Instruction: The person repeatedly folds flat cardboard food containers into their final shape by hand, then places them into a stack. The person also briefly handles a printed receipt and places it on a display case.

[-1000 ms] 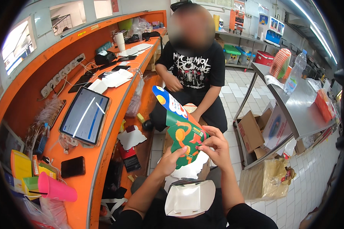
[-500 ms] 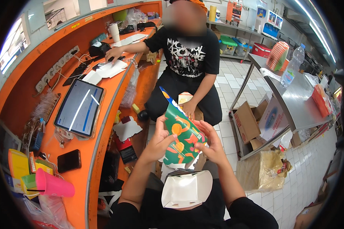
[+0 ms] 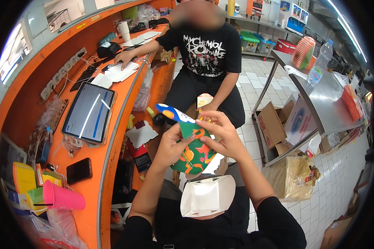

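Between my hands is a green printed cardboard piece point(image 3: 198, 158) with orange figures, its blue end flap bent toward the upper left. My left hand point(image 3: 173, 144) grips its left side, thumb on the printed face. At its upper right edge, my right hand point(image 3: 221, 135) pinches the card, thumb in front and fingers behind. Close to my body, below the card, sits an open white box point(image 3: 207, 197), its plain inside showing. More pale card lies partly hidden behind the green piece.
A co-worker point(image 3: 210, 54) sits opposite, one hand on white card pieces point(image 3: 122, 73) on the orange counter point(image 3: 112, 124). A tablet point(image 3: 88, 112), phone point(image 3: 79, 171) and pink cup point(image 3: 64, 196) line my left. At right stands a steel table point(image 3: 309, 95) with a bottle point(image 3: 320, 64).
My right hand has moved up the card's edge. The blue flap has bent over to the left and the card sits lower. The co-worker's hand stays on the white pieces.
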Tool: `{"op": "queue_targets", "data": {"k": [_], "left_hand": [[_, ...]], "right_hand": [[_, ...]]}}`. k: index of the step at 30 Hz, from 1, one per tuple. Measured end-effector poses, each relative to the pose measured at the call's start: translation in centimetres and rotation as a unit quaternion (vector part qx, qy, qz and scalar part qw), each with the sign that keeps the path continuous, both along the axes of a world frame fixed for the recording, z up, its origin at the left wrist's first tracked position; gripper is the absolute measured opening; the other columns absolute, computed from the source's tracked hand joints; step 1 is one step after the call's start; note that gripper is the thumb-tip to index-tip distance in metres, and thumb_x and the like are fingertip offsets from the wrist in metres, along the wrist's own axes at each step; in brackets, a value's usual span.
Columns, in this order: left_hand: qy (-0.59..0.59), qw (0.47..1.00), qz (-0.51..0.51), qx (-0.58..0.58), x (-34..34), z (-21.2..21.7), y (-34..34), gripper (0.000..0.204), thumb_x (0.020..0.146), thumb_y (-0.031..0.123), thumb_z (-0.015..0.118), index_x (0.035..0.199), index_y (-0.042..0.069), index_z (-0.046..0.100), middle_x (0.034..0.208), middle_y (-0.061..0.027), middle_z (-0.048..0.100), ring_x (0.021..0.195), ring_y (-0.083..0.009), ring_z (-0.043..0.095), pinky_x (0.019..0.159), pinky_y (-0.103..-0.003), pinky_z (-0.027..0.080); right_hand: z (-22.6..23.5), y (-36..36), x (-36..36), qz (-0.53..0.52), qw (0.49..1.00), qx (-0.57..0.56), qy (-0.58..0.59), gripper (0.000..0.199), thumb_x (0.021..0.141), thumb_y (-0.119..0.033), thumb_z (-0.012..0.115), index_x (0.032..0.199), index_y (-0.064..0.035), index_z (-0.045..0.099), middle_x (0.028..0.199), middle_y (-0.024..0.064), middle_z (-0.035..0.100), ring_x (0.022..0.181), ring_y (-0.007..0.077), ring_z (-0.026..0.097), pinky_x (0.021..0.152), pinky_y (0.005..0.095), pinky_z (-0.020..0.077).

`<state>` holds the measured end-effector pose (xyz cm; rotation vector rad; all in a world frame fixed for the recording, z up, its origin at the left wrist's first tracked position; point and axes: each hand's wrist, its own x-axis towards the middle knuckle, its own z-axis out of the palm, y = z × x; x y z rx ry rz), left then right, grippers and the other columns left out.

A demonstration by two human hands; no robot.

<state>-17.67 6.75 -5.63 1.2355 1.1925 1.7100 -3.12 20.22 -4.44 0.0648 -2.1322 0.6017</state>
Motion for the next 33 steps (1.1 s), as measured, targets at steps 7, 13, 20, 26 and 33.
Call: {"op": "queue_targets", "data": {"k": [7,13,20,26,33], "left_hand": [[-0.313,0.898,-0.31,0.013,-0.5,-0.7,-1.5,0.076,0.077,0.029,0.073,0.138,0.002,0.037,0.132,-0.0147,0.049,0.122,-0.0226,0.05,0.104,-0.035,0.04],[-0.159,0.983,-0.092,0.021,1.3,-1.4,-1.5,0.071,0.076,0.023,0.076,0.134,0.0,0.042,0.125,-0.0129,0.055,0.117,-0.0215,0.054,0.101,-0.036,0.042],[-0.238,0.967,-0.051,-0.08,1.4,1.7,-1.5,0.032,0.083,0.005,0.069,0.112,-0.003,0.059,0.101,-0.0087,0.066,0.088,-0.0138,0.066,0.08,-0.028,0.053],[-0.237,0.966,-0.066,-0.074,1.8,3.0,-1.3,0.027,0.082,0.005,0.071,0.106,-0.004,0.062,0.095,-0.0086,0.068,0.084,-0.0139,0.067,0.078,-0.028,0.054],[-0.223,0.963,-0.122,-0.085,1.8,2.4,-0.9,0.029,0.083,0.001,0.067,0.11,0.0,0.054,0.101,-0.0098,0.062,0.096,-0.0178,0.064,0.083,-0.032,0.053]], "right_hand": [[1.5,0.5,0.5,0.04,0.999,0.031,0.013,0.03,0.071,-0.006,0.073,0.1,-0.0029,0.071,0.093,0.01,0.069,0.089,0.027,0.066,0.082,0.0362,0.051],[1.3,-0.1,0.9,-0.042,0.996,-0.009,0.073,0.028,0.073,0.006,0.067,0.099,-0.0035,0.072,0.084,0.0117,0.067,0.07,0.018,0.064,0.064,0.027,0.0524],[2.9,0.8,3.0,0.01,0.988,0.155,-0.002,0.03,0.074,-0.003,0.068,0.101,-0.0144,0.073,0.097,0.0066,0.07,0.069,0.0191,0.067,0.059,0.0279,0.054],[3.6,0.6,4.0,-0.034,0.974,0.217,-0.059,0.039,0.073,-0.007,0.07,0.111,-0.0113,0.068,0.105,0.0097,0.068,0.077,0.0206,0.068,0.062,0.0291,0.0561],[0.9,-0.5,4.7,0.123,0.968,-0.214,-0.047,0.053,0.083,0.007,0.061,0.134,0.0029,0.047,0.121,0.0189,0.062,0.111,0.0233,0.062,0.088,0.0296,0.0534]]}}
